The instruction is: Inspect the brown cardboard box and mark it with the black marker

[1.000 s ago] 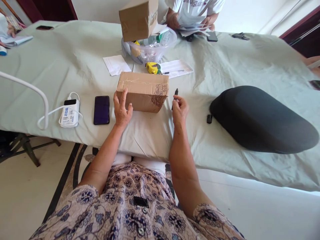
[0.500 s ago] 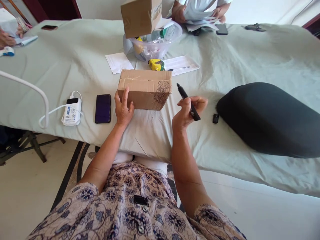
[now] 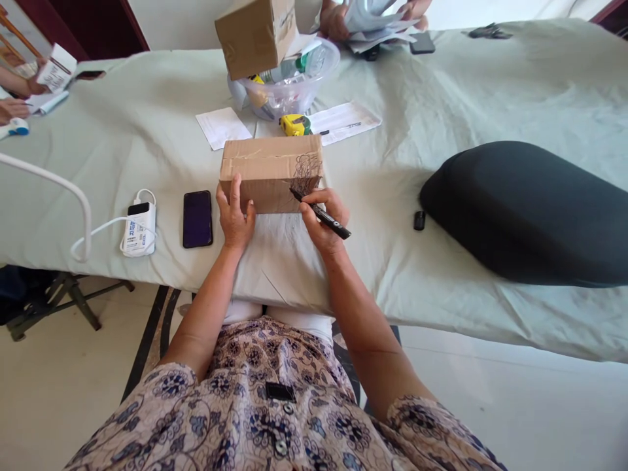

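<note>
Right grip [image 3: 324, 219] is closed around a black marker [image 3: 321, 214], its tip touching the near face of the cardboard box [image 3: 271, 172] at a dark scribbled patch. Left grip [image 3: 234, 216] lies open-fingered against the box's near left side, steadying it. The box sits near the worktop's [image 3: 147, 137] front edge, a dark phone [image 3: 197, 218] just left. Scribbling looks underway; continuing needs steady bracing and light pressure.

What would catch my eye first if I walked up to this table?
The brown cardboard box at the near edge, its right corner scribbled black: the left hand steadies it, the right hand sets a black marker pen against it. To the right lies a big black rounded case.
</note>
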Available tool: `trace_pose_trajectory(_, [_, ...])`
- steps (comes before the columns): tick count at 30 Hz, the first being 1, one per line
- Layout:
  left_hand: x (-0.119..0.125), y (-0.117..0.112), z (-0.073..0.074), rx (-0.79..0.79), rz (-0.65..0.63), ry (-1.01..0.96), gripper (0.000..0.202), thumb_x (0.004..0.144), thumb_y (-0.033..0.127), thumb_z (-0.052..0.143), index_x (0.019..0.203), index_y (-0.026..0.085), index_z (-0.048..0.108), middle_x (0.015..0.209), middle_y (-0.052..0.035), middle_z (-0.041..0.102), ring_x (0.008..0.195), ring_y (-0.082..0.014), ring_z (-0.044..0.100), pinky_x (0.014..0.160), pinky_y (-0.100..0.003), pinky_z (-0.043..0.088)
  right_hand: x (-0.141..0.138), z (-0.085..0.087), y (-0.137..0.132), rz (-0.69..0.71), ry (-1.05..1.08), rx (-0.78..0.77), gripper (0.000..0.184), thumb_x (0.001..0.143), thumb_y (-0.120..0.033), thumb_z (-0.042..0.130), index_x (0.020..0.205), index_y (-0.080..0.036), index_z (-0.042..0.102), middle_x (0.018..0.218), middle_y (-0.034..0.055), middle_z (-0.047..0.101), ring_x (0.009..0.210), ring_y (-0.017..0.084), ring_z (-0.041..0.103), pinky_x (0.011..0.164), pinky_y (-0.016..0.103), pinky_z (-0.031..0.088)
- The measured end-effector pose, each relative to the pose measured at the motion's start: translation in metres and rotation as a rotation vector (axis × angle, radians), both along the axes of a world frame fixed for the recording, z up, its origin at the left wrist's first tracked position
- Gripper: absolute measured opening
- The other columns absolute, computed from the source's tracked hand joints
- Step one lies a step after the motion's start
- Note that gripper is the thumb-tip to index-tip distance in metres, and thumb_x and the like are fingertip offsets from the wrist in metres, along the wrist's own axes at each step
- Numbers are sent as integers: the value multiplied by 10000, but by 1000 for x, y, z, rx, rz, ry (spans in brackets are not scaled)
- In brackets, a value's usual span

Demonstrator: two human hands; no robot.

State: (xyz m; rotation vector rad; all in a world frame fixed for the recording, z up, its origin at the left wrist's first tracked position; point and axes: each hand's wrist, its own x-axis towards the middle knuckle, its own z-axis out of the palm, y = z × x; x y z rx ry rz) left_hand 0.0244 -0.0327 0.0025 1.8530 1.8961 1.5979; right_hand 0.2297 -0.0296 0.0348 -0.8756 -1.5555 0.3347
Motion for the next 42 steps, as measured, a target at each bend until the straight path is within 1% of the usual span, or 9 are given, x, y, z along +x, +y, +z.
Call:
trace_pose_trajectory(6, [-2,5,-6,53,7,56,716,988,629,436,1515,145,448,1598,-240,345,1535,-394,346,1286,-560,296,-1,-8,5,52,-43,13,420,987,-584,520,745,-244,575,690,1,626,661,168,605,708,349,518])
trace_pose_trajectory(10, [-3,7,-10,31,13,56,703,988,647,434,1523,191,440,1606,-208,350,1534,-381,348,1291,-560,291,4,-14,12,-241,-35,10,512,1012,-616,482,674,-234,525,598,-13,555,576,150,527,668,339,472])
trace_pose_trajectory(13, [-3,8,-11,29,3,49,674,998,626,443,1530,211,444,1599,-199,359,1523,-377,369,1280,-557,315,5,-13,14,-439,-4,27,539,1021,-653,449,715,-227,571,654,2,588,633,163,567,697,347,485])
trace_pose_trajectory(17, [-2,8,-13,38,-9,40,637,1014,605,435,1530,230,451,1584,-189,374,1502,-367,404,1256,-542,362,2,-7,9,-405,19,110,524,1027,-651,468,821,-207,655,747,19,625,717,166,613,718,335,519])
trace_pose_trajectory(23, [-1,9,-14,40,-23,19,636,1018,612,427,1524,229,455,1606,-183,360,1533,-377,360,1287,-559,307,4,-4,8,-487,47,113,549,1036,-649,418,785,-203,614,721,31,584,703,180,595,708,361,531])
trace_pose_trajectory(27, [-1,9,-14,36,-23,21,638,1020,608,427,1531,226,448,1601,-189,365,1523,-376,378,1274,-564,336,7,-5,11,-439,76,73,483,1027,-618,439,845,-209,622,799,46,605,750,192,606,768,395,562])
trace_pose_trajectory(33, [-1,9,-13,65,-16,41,628,1029,596,416,1533,222,444,1585,-196,381,1523,-368,389,1268,-558,350,2,-5,5,-194,19,139,316,1016,-505,544,1077,-229,687,990,68,684,932,213,686,869,398,583])
trace_pose_trajectory(37, [-2,8,-12,60,-20,36,627,1023,588,429,1537,231,438,1581,-195,378,1510,-373,407,1251,-562,373,0,-8,2,-76,-88,167,369,1031,-519,510,891,-225,684,801,31,698,747,180,670,748,344,545])
trace_pose_trajectory(42, [0,8,-14,33,-5,23,597,1003,503,483,1531,227,447,1614,-184,359,1535,-367,377,1265,-556,360,14,-14,16,-463,-72,-66,526,1008,-625,425,690,-227,558,555,-7,530,525,163,524,608,326,452])
